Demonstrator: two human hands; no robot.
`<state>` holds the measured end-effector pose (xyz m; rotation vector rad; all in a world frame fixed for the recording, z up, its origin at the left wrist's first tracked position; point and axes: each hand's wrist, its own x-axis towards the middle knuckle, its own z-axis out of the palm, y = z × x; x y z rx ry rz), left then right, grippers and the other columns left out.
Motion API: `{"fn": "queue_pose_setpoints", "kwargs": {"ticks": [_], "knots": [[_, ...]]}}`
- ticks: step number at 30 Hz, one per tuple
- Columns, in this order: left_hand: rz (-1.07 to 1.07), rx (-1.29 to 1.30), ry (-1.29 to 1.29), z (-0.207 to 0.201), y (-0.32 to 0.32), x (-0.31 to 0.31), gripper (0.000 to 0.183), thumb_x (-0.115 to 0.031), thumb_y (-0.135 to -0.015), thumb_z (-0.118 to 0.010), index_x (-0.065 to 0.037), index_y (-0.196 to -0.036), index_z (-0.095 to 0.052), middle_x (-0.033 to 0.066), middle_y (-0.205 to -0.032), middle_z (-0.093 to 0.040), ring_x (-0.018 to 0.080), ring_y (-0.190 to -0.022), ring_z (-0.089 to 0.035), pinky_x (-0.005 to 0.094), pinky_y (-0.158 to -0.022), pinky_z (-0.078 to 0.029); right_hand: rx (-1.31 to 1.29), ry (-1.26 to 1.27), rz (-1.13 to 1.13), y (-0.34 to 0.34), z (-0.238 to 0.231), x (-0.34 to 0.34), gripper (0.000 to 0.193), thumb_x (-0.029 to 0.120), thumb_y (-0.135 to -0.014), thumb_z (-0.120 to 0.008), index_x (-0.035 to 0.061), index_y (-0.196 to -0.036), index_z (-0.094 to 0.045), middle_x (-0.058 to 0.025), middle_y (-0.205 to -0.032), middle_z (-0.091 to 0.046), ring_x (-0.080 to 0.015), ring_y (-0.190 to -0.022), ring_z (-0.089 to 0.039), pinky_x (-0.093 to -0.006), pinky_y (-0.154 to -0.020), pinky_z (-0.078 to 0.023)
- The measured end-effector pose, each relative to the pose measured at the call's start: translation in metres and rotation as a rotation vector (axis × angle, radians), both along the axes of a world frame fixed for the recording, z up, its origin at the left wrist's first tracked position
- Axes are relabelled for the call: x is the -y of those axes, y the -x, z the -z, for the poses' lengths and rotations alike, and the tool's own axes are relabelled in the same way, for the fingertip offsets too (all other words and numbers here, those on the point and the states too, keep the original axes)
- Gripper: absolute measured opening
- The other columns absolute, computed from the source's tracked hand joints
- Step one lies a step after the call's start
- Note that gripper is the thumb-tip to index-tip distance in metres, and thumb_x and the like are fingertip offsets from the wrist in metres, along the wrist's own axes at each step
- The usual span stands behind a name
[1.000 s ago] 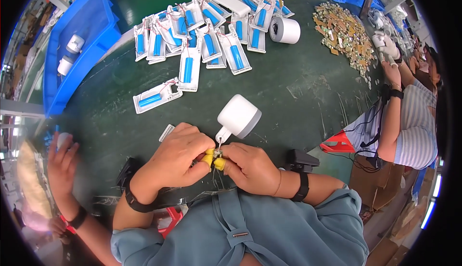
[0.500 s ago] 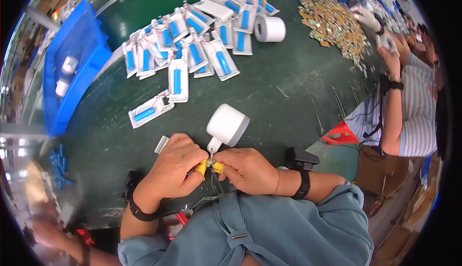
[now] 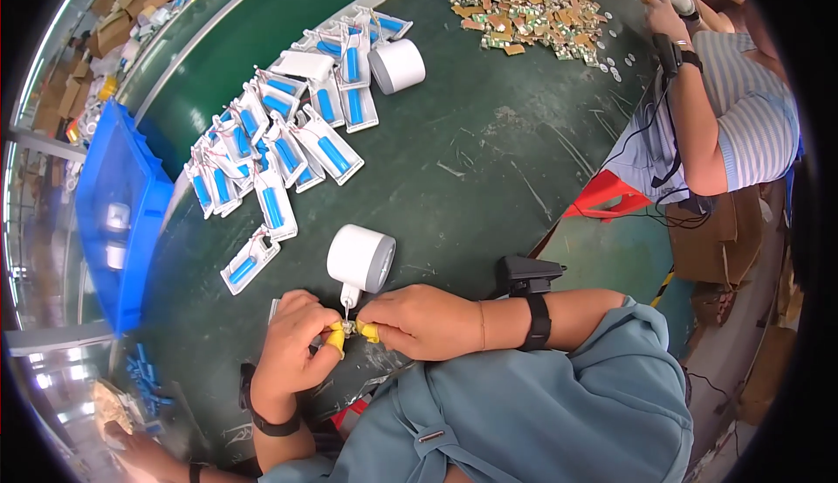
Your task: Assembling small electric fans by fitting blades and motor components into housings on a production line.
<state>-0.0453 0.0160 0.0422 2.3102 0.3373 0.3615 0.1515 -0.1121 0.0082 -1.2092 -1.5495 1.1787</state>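
Note:
A white cylindrical housing with a grey rim (image 3: 360,258) lies on the green table just beyond my hands, its short white neck toward me. From the neck, thin wires run down to a small pale part (image 3: 350,327) between my fingertips. My left hand (image 3: 297,343) pinches this part from the left, and my right hand (image 3: 423,321) pinches from the right. Yellow covers sit on some fingertips of both hands. The part's details are too small to make out. Beside my left fingers, a pale flat piece (image 3: 275,308) is partly hidden.
Several white trays with blue cylinders (image 3: 273,206) are heaped beyond my hands, near another white housing (image 3: 397,66). Small circuit boards (image 3: 528,11) are piled farther right. A blue bin (image 3: 131,221) and loose blue cylinders (image 3: 147,378) are left. Co-workers' arms reach in from both sides.
The view has turned, so the table's contents sit farther left. My hands stay pinched on the small part, close to the housing.

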Motion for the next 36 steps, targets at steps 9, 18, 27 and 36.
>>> {"fn": "queue_pose_setpoints", "kwargs": {"ticks": [9, 18, 27, 36], "knots": [[-0.534, -0.326, -0.076, -0.029, 0.102, -0.002, 0.019, 0.001, -0.072, -0.058, -0.001, -0.09, -0.063, 0.0118, -0.077, -0.058, 0.0264, -0.068, -0.057, 0.0338, -0.066, -0.047, 0.034, -0.045, -0.138, -0.026, -0.003, 0.014, 0.018, 0.009, -0.092, -0.054, 0.0016, -0.108, -0.06, -0.0163, -0.095, -0.064, -0.036, -0.087, -0.064, -0.0435, -0.074, -0.051], [-1.059, -0.409, -0.635, -0.041, 0.219, 0.001, 0.034, 0.004, -0.082, -0.052, 0.004, -0.115, -0.057, 0.0221, -0.116, -0.058, 0.0378, -0.1, -0.058, 0.0425, -0.089, -0.046, 0.812, -0.31, 0.415, -0.147, -0.071, -0.086, 0.01, 0.014, -0.086, -0.057, 0.0046, -0.087, -0.061, -0.0191, -0.074, -0.062, -0.0408, -0.07, -0.062, -0.0471, -0.062, -0.049], [-0.697, -0.28, -0.483, -0.042, 0.074, 0.011, 0.033, 0.0, -0.074, -0.062, -0.001, -0.108, -0.062, 0.0168, -0.118, -0.061, 0.0382, -0.11, -0.056, 0.0449, -0.098, -0.042, 0.875, 0.003, 0.679, -0.247, -0.016, -0.24, 0.04, 0.038, -0.084, -0.067, 0.0025, -0.101, -0.07, -0.0168, -0.089, -0.071, -0.0335, -0.083, -0.068, -0.0419, -0.078, -0.052], [-0.574, -0.092, -0.414, -0.011, 0.025, -0.036, 0.039, -0.002, -0.077, -0.065, -0.002, -0.116, -0.059, 0.015, -0.123, -0.06, 0.0344, -0.114, -0.057, 0.0447, -0.1, -0.041, 0.695, -0.607, 0.476, -0.15, -0.05, -0.127, 0.021, 0.002, -0.086, -0.063, 0.0023, -0.107, -0.066, -0.0075, -0.083, -0.058, -0.0149, -0.067, -0.056, -0.0283, -0.062, -0.047]]}}
